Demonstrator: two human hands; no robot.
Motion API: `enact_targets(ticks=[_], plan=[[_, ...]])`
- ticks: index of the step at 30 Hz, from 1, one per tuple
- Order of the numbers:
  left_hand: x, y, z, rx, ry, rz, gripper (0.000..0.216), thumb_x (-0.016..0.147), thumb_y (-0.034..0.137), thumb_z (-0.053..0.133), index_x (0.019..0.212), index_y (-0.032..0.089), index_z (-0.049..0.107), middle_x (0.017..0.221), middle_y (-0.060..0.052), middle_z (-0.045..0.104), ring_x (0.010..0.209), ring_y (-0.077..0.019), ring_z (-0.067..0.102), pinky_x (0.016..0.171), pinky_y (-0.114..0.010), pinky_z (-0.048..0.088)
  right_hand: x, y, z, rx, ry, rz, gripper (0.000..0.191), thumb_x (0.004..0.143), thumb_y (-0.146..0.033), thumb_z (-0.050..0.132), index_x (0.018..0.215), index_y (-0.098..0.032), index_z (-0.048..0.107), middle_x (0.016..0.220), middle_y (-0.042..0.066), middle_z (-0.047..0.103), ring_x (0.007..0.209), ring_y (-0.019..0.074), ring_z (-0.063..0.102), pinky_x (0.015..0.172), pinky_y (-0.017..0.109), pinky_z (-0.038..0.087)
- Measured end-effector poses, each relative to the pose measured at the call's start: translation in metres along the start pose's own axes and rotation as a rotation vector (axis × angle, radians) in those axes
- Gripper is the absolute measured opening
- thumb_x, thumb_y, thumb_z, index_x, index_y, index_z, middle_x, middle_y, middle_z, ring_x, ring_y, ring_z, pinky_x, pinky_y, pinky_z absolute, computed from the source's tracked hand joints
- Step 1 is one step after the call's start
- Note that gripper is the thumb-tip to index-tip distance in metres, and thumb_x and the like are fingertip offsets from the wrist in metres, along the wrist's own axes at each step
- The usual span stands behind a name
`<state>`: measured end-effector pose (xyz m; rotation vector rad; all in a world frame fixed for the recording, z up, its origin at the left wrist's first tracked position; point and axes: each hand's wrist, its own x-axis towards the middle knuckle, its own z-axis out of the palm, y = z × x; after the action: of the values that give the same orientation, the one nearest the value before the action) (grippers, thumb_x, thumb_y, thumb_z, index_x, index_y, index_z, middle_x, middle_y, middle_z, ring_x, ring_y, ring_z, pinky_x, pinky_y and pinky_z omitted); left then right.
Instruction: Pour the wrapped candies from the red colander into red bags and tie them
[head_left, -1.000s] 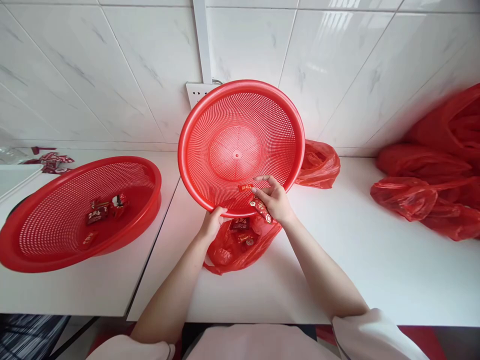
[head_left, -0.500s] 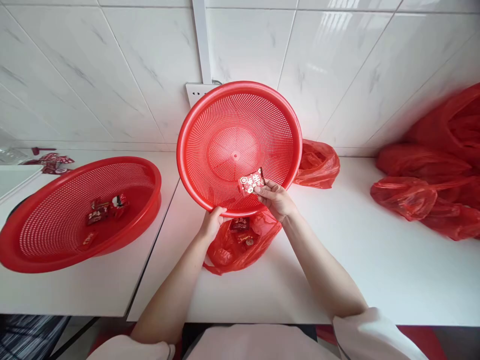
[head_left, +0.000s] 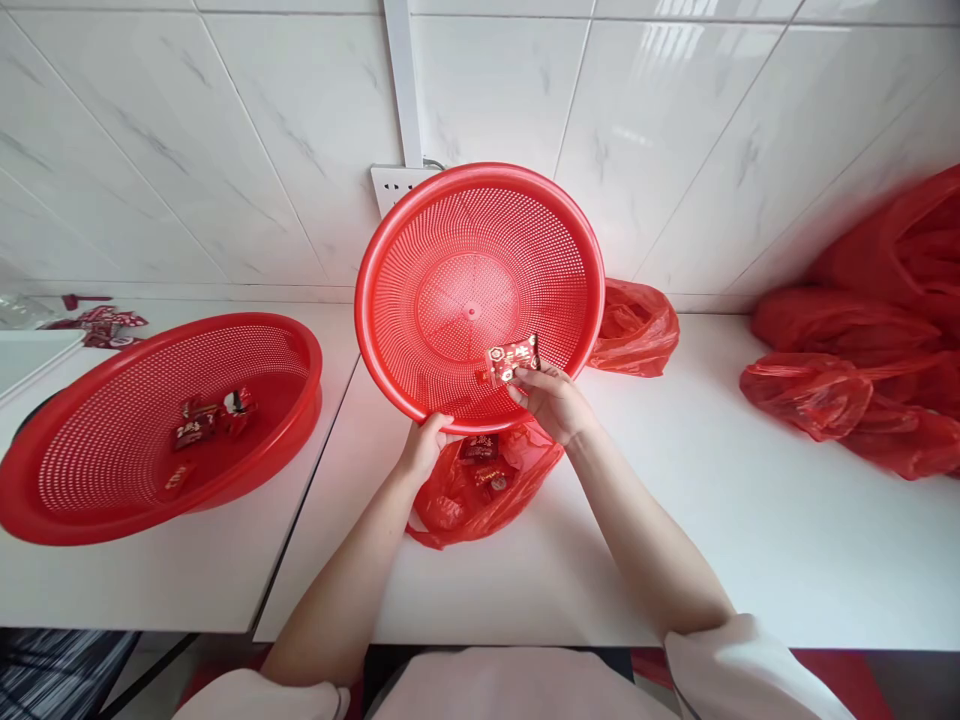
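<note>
A round red plastic basket (head_left: 412, 230) with mesh walls is tilted toward me above the table. My left hand (head_left: 426, 447) grips its lower rim, thumb on the inside and the other fingers mostly hidden behind. My right hand (head_left: 553, 402) pinches a small red printed candy packet (head_left: 513, 360) in front of the basket's lower right inside. Part of another small red piece shows at the packet's left edge. Under the basket lies an open red plastic bag (head_left: 457, 515) holding several wrapped candies (head_left: 491, 472).
On the left, a second red basket (head_left: 255, 490) holds several wrapped candies (head_left: 196, 430). A knotted red bag (head_left: 637, 325) sits behind on the right, and more red bags (head_left: 847, 390) pile up at far right. A power socket (head_left: 390, 183) is on the tiled wall.
My right hand has shifted slightly right and up with the candy packet, which is turned a little. The left hand and basket have barely moved.
</note>
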<state>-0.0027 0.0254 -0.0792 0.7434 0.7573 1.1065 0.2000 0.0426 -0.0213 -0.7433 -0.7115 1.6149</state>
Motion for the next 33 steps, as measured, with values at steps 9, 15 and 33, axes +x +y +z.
enact_targets(ticks=[9, 15, 33], plan=[[0.001, -0.002, -0.002, -0.003, -0.019, 0.015, 0.033, 0.077, 0.023, 0.057, 0.106, 0.009, 0.066, 0.112, -0.014, 0.069, 0.111, -0.0316, 0.061, 0.098, -0.051, 0.046, 0.004, 0.002, 0.001, 0.017, 0.075, 0.080, 0.031, 0.072, -0.047, 0.075, 0.081, -0.018, 0.067, 0.069, 0.000, 0.069, 0.054, 0.0093, 0.062, 0.052, 0.019, 0.054], [0.002, -0.001, -0.002, 0.005, 0.001, 0.012, 0.034, 0.076, 0.022, 0.057, 0.107, 0.010, 0.066, 0.108, -0.013, 0.070, 0.110, -0.0313, 0.062, 0.096, -0.050, 0.047, 0.000, 0.002, -0.003, -0.254, 0.057, 0.017, 0.036, 0.075, -0.053, 0.069, 0.076, -0.017, 0.067, 0.072, 0.002, 0.069, 0.061, 0.0114, 0.061, 0.058, 0.022, 0.051], [-0.007, 0.004, 0.009, 0.075, -0.068, -0.007, 0.034, 0.077, 0.020, 0.056, 0.108, 0.010, 0.067, 0.113, -0.013, 0.068, 0.111, -0.0315, 0.061, 0.096, -0.051, 0.047, 0.001, 0.022, -0.016, -1.674, -0.154, -0.336, 0.065, 0.091, -0.056, 0.044, 0.143, -0.018, 0.040, 0.150, 0.016, 0.037, 0.141, 0.0321, 0.028, 0.114, 0.059, 0.013]])
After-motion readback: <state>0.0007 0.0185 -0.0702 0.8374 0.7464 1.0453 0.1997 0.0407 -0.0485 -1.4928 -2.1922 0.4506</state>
